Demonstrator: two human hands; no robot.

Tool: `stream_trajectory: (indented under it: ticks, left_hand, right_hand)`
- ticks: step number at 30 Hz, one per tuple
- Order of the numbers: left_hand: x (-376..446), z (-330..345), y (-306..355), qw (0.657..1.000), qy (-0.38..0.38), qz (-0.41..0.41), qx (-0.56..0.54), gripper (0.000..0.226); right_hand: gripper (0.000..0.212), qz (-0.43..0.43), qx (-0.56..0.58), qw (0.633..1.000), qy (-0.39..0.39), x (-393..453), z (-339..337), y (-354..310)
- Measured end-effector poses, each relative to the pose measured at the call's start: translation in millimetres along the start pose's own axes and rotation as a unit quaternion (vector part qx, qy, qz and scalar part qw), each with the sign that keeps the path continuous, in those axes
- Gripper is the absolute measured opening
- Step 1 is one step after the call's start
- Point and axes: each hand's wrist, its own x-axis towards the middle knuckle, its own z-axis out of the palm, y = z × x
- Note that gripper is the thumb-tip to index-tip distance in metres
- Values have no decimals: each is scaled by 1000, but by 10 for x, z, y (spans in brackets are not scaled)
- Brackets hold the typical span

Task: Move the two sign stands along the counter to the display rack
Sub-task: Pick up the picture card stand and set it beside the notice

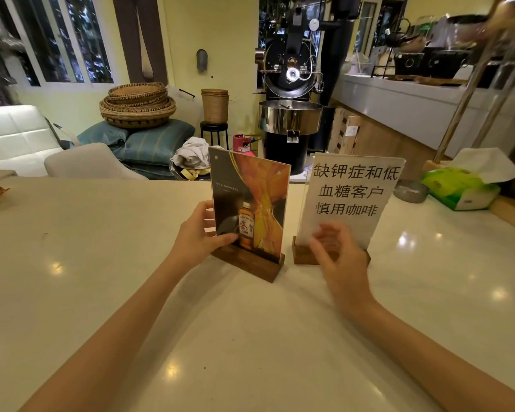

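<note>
Left hand (201,233) clamps the whisky sign (250,203); right hand (336,254), fingers apart and blurred, fronts the text sign (351,188) at three o'clock.

Cream-white glossy counter (101,263) dotted with pale light reflections; dark brown wood-grain bases under both sign stands; whisky poster sign (250,203) in orange, amber and black; paper notice sign (350,200) white with black Chinese characters; tissue pack (458,188) bright green and white; woven baskets (137,105) tan with dark bands; coffee roaster (292,84) black and silver; cushions (149,141) teal, faintly striped
</note>
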Motion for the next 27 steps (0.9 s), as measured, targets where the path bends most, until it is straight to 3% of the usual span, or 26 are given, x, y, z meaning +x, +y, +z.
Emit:
stream_trajectory:
  ticks: [3, 6, 10, 15, 22, 27]
  left_hand:
    - [-84, 123, 38, 1000, 5, 6, 14, 82]
    - [-135, 204, 88, 999, 29, 28, 19, 92]
    - [-154, 236, 127, 998, 43, 47, 24, 95]
    - [-112, 229, 76, 996, 46, 63, 42, 98]
    - [36, 314, 35, 994, 42, 79, 55, 99]
    - [190, 509, 99, 994, 30, 93, 58, 99]
  right_hand:
    - [21, 32, -31, 994, 102, 51, -256, 152]
    - [34, 106, -61, 981, 149, 117, -456, 291]
    - [49, 168, -28, 983, 66, 198, -566, 357]
    - [35, 220, 48, 974, -4, 331, -667, 317]
    - [32, 185, -62, 978, -71, 465, -863, 300]
    - [31, 190, -81, 976, -70, 470, -1093, 359]
